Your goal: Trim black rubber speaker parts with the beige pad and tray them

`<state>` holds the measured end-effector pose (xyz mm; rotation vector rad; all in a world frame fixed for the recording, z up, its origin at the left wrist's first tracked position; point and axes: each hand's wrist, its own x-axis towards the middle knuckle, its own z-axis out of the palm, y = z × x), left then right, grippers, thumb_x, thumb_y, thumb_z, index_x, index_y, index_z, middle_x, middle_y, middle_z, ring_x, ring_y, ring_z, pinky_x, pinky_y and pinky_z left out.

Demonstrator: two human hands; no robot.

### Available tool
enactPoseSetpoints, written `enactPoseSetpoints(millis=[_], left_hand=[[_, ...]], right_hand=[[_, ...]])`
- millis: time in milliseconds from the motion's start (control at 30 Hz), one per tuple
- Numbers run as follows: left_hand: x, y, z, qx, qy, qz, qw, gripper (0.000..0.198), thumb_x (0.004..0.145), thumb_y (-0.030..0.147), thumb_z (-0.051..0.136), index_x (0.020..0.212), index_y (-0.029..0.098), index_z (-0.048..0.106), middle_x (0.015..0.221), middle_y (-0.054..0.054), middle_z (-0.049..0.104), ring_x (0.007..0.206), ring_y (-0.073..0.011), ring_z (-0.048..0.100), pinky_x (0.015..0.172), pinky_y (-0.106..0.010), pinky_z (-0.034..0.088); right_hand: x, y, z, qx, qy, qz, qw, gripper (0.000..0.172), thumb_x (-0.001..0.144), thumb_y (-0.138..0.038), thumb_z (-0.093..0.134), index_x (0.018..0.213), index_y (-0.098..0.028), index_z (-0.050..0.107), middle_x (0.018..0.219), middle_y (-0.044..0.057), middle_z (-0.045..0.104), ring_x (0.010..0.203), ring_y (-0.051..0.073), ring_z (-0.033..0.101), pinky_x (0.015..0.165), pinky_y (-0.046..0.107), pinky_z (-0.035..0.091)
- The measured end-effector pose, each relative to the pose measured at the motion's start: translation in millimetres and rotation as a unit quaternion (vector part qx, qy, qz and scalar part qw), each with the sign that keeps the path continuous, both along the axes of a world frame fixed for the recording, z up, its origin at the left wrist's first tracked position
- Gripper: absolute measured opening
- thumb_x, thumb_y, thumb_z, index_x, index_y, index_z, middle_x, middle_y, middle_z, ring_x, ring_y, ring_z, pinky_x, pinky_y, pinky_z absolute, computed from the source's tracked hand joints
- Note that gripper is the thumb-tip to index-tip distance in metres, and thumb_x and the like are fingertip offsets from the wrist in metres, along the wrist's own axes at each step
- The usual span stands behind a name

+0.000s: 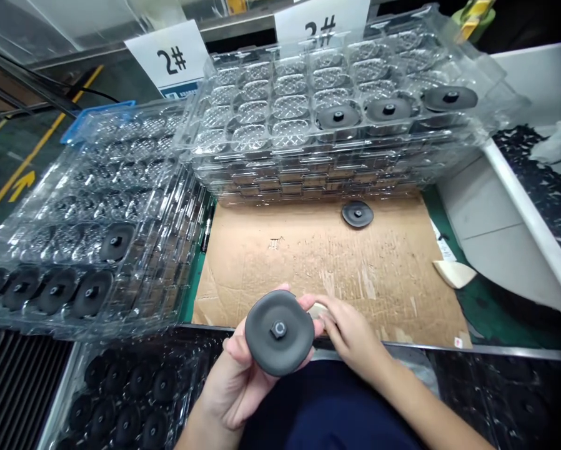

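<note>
My left hand [250,381] is closed around a black rounded disc [280,353], tilted with its dished face and small central stud towards me. Beside the disc's right edge is my right hand [348,331], its fingers curled in a pinch. Between those fingers shows a small cream-coloured piece [317,309], mostly hidden, so its kind is unclear. One fingertip of the right hand appears to touch the disc's rim. Another black disc [357,214] lies stud up on the cardboard sheet [308,250] ahead of my hands.
A stack of clear plastic trays [292,134] stands at the back, several black discs in its front row. More stacked trays [135,281] are at left. A cream wedge-shaped piece [453,273] lies right, near a white bin [533,212]. A black marker [207,231] lies left.
</note>
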<state>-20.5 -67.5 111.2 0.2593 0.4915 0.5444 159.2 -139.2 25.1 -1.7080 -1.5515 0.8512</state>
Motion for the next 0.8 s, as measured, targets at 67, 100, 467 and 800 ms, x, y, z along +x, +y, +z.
enactPoseSetpoints(millis=[67, 100, 467, 800], left_hand=[[2, 0, -1.1, -0.004, 0.004, -0.020, 1.000, 0.054, 0.065, 0.042, 0.069, 0.115, 0.027, 0.056, 0.123, -0.006, 0.058, 0.108, -0.0254, 0.058, 0.087, -0.031, 0.050], [4, -1, -0.9, -0.005, 0.008, -0.025, 1.000, 0.054, 0.065, 0.042, 0.069, 0.115, 0.028, 0.056, 0.123, -0.005, 0.058, 0.107, -0.0250, 0.058, 0.088, -0.032, 0.049], [14, -11, -6.2, 0.070, 0.185, 0.111, 0.974, 0.059, 0.057, 0.044, 0.073, 0.112, 0.030, 0.059, 0.110, 0.001, 0.066, 0.099, -0.0139, 0.060, 0.085, -0.018, 0.046], [16, -3, -2.5, 0.104, 0.145, 0.141, 0.974, 0.056, 0.052, 0.033, 0.078, 0.106, 0.031, 0.062, 0.112, 0.002, 0.066, 0.102, -0.0208, 0.061, 0.088, -0.026, 0.048]], right_hand=[[7, 2, 15.8, -0.005, -0.001, -0.024, 1.000, 0.026, 0.089, -0.021, 0.037, 0.110, -0.019, 0.052, 0.103, 0.007, 0.063, 0.092, 0.020, 0.060, 0.077, 0.034, 0.050], [10, 5, 30.3, 0.006, -0.001, -0.046, 0.999, 0.026, 0.090, -0.022, 0.038, 0.113, -0.020, 0.050, 0.107, 0.007, 0.061, 0.095, 0.019, 0.059, 0.077, 0.033, 0.049], [-9, 30, 110.0, 0.105, -0.061, 0.065, 0.990, 0.035, 0.086, -0.009, 0.044, 0.117, -0.021, 0.053, 0.079, 0.000, 0.062, 0.069, 0.014, 0.053, 0.063, 0.029, 0.037], [-27, 9, 98.8, 0.163, 0.046, 0.005, 0.986, 0.033, 0.084, -0.008, 0.047, 0.116, -0.014, 0.054, 0.105, 0.008, 0.064, 0.082, 0.017, 0.061, 0.071, 0.028, 0.049]])
